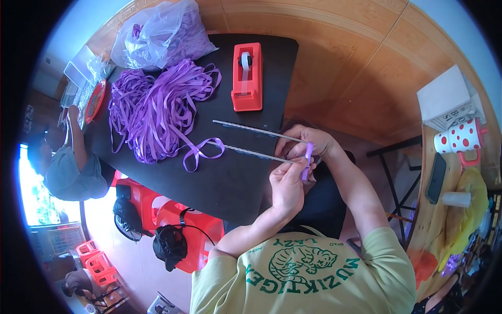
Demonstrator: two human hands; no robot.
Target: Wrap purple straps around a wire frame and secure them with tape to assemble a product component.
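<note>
Two thin silvery twisted rods (251,127) run side by side from over the dark table to my hands. Near their close ends a strip of purple ribbon (307,163) spans between them. My left hand (287,184) pinches this ribbon beside the nearer rod's end. My right hand (306,140) curls around the farther rod's end, closed at the ribbon, with some fingertips hidden behind it. A looped purple ribbon (200,153) lies by the nearer rod's far end, beside a big loose heap of purple ribbon (157,110).
A red tape dispenser (247,78) stands on the dark table (219,188), near a plastic bag of ribbon (162,34). Red stools (193,225) with black caps stand left. A side counter holds a box (449,99), dotted mug (457,136) and phone (435,178). Another person (76,167) sits left.
</note>
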